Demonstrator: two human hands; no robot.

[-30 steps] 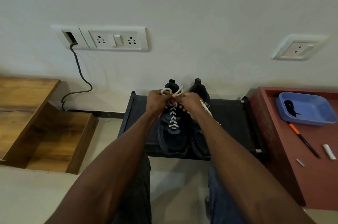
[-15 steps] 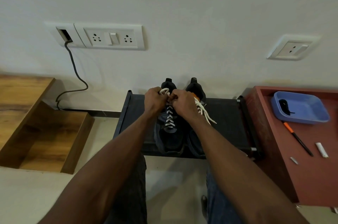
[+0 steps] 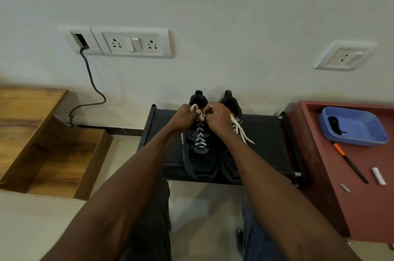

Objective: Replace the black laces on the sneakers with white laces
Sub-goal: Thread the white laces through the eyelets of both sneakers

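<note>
Head view: left hand (image 3: 183, 116) and right hand (image 3: 217, 116) both pinch white lace (image 3: 199, 114) ends at far top of left sneaker (image 3: 200, 150) on black rack (image 3: 268, 145). Lace looks soft, light, slippery; best gripped near knot.

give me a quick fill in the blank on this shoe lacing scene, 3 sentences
1. Both hands, left hand and right hand, pinch the ____ lace at the top of the left sneaker.
2. The sneakers stand on a ____ rack.
3. A black lace lies in the ____ tray.

Missing words: white; black; blue
</note>
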